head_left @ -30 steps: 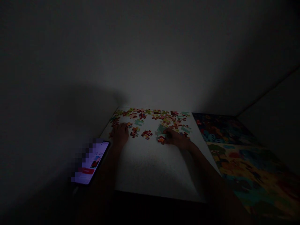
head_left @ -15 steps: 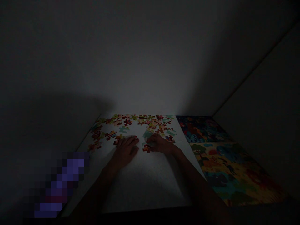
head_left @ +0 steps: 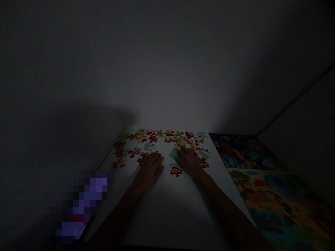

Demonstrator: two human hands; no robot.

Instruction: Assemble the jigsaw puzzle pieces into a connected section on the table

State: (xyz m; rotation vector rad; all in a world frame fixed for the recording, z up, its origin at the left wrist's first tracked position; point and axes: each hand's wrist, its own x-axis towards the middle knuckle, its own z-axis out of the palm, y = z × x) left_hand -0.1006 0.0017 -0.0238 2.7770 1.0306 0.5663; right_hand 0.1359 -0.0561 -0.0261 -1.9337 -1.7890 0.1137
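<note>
Two bare hands are working palm down over a white, smooth-looking surface (head_left: 162, 212) in dim light. Flat jigsaw pieces (head_left: 169, 133), cut with rounded tabs and sockets, are lying in a loose band along the far edge and down the left side.

The left hand (head_left: 150, 169) is resting with its fingers extended and slightly spread, partly covering a dark red piece (head_left: 142, 158). A striped piece (head_left: 135, 152) and a pale green piece (head_left: 149, 146) are lying just beyond it.

The right hand (head_left: 190, 162) is also reaching forward with its fingers spread, overlapping the edge of a plain green piece (head_left: 173, 152). Whether either hand is pressing on its piece cannot be told.

A knobbed red-and-orange piece (head_left: 176, 169) is sitting just left of the right hand, its rounded tab pointing toward the person.

Two flat printed picture panels are adjoining the surface on the right: a dark blue panel (head_left: 232, 150) and, nearer, a yellow-and-teal panel (head_left: 277, 198). A matte, pale wall (head_left: 167, 76) is rising behind.
</note>
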